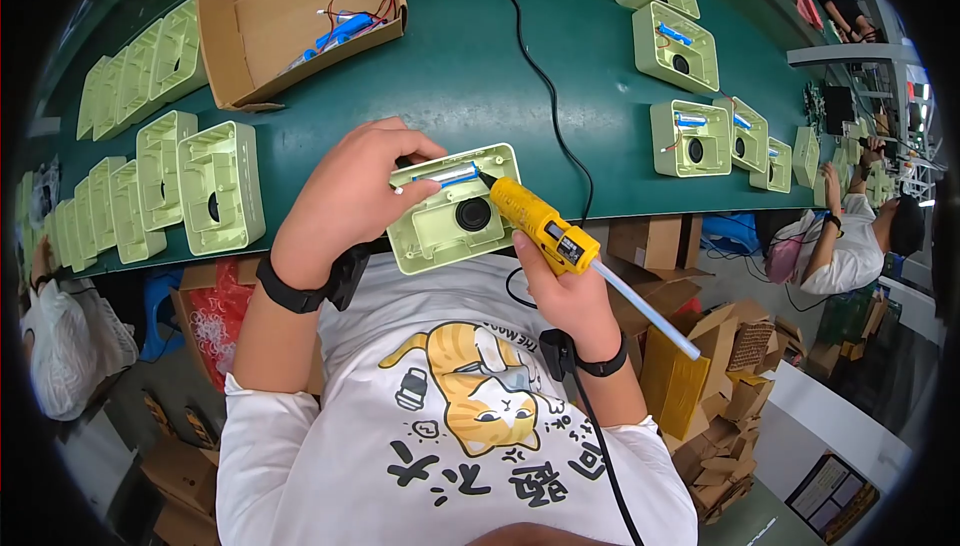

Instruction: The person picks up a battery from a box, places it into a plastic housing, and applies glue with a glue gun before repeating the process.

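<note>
Nearest, the right grip (568,291) is wrapped around a yellow glue gun (535,216). Just beyond, the left grip (362,184) holds a pale green housing (420,241) over the bench's (470,86) near edge, touching its blue battery (453,176); if the nozzle (487,180) slips, glue could burn that hand. Farther, 1 carton (240,41).

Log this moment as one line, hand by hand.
left hand: holding green housing, thumb at blue battery | right hand: holding yellow glue gun, tip near battery's right end

Black lettering (540,486) on shirt (290,476), label (571,247) on glue gun (526,211)
</note>
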Demonstrator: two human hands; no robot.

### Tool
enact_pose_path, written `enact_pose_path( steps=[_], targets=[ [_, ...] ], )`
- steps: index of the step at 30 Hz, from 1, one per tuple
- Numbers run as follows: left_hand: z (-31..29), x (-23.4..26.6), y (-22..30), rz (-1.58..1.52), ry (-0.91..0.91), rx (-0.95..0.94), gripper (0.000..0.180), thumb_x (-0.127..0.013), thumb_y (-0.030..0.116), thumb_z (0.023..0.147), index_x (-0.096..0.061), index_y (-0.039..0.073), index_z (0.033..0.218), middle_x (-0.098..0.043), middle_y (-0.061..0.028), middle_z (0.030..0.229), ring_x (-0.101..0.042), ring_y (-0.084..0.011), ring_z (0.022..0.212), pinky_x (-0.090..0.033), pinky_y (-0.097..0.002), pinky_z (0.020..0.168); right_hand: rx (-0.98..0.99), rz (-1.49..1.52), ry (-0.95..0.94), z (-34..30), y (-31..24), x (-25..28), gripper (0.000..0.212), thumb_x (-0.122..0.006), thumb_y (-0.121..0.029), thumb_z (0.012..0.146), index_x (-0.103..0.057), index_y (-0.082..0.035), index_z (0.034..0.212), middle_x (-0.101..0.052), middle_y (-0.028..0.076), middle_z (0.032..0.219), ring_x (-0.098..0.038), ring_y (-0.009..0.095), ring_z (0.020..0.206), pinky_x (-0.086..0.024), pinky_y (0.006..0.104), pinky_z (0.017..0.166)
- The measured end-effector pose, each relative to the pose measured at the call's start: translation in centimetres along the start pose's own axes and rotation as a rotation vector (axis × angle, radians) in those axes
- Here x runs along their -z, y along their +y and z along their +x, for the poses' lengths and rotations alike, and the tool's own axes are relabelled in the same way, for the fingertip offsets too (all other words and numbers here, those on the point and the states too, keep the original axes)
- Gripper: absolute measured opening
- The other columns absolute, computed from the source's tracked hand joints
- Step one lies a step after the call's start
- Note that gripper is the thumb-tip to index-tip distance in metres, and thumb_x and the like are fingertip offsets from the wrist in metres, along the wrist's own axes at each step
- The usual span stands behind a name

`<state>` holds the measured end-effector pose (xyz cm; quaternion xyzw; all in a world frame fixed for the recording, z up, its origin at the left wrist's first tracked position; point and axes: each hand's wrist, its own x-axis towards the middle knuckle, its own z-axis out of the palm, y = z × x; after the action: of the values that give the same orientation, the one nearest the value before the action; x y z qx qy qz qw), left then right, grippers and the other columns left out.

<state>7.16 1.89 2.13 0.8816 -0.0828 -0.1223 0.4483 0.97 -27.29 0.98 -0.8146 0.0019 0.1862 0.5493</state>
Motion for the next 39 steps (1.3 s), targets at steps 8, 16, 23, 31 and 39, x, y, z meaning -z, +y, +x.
enact_pose_path(
  steps=[8, 16, 23, 31, 39],
  targets=[
    [-0.4, -0.4, 0.4, 0.018, -0.020, 0.001, 0.027, -0.088, 0.009, 0.093, -0.079, 0.005, 0.118, -0.074, -0.0123, 0.108, -0.072, -0.0353, 0.108, -0.057, -0.0462, 0.096, -0.013, 0.021, -0.027, -0.5, -1.0, 0.9, 0.026, -0.076, -0.017, 0.109, -0.077, 0.003, 0.126, -0.077, 0.012, 0.080, -0.072, 0.022, 0.068, -0.055, 0.0372, 0.065],
    [-2.2, -2.2, -0.7, 0.023, 0.116, -0.004, 0.037, -0.089, 0.011, 0.092, -0.075, 0.004, 0.125, -0.074, -0.0132, 0.113, -0.071, -0.0340, 0.112, -0.057, -0.0457, 0.100, -0.091, -0.010, -0.041, -0.2, -2.6, 1.3, 0.025, -0.074, -0.016, 0.110, -0.078, 0.003, 0.126, -0.080, 0.014, 0.086, -0.076, 0.026, 0.074, -0.059, 0.0383, 0.072],
    [-7.2, -3.4, -0.6, 0.061, 0.345, -0.176, 0.105, -0.102, 0.029, 0.077, -0.050, 0.002, 0.165, -0.069, -0.0166, 0.146, -0.065, -0.0397, 0.134, -0.048, -0.0540, 0.118, -0.019, -0.139, -0.076, -1.1, -3.9, 2.5, 0.022, -0.075, -0.014, 0.107, -0.078, 0.002, 0.123, -0.081, 0.016, 0.091, -0.078, 0.031, 0.077, -0.060, 0.0392, 0.073],
    [-8.2, -5.3, -2.1, 0.178, 0.330, -0.317, 0.134, -0.105, 0.026, 0.062, -0.035, 0.003, 0.175, -0.060, -0.0170, 0.165, -0.060, -0.0416, 0.146, -0.042, -0.0572, 0.125, 0.110, -0.162, -0.242, -0.4, -5.3, 1.1, 0.029, -0.074, -0.012, 0.109, -0.075, 0.004, 0.133, -0.080, 0.005, 0.090, -0.074, 0.013, 0.079, -0.059, 0.0299, 0.075],
    [-8.0, -5.5, -1.5, 0.099, 0.371, -0.453, 0.135, -0.104, 0.023, 0.060, -0.036, 0.004, 0.175, -0.060, -0.0173, 0.168, -0.060, -0.0407, 0.150, -0.044, -0.0541, 0.122, 0.185, -0.028, -0.236, -1.5, -4.9, 1.2, 0.022, -0.076, -0.008, 0.106, -0.076, 0.004, 0.125, -0.077, 0.004, 0.086, -0.073, 0.010, 0.076, -0.057, 0.0272, 0.072]
  ],
)
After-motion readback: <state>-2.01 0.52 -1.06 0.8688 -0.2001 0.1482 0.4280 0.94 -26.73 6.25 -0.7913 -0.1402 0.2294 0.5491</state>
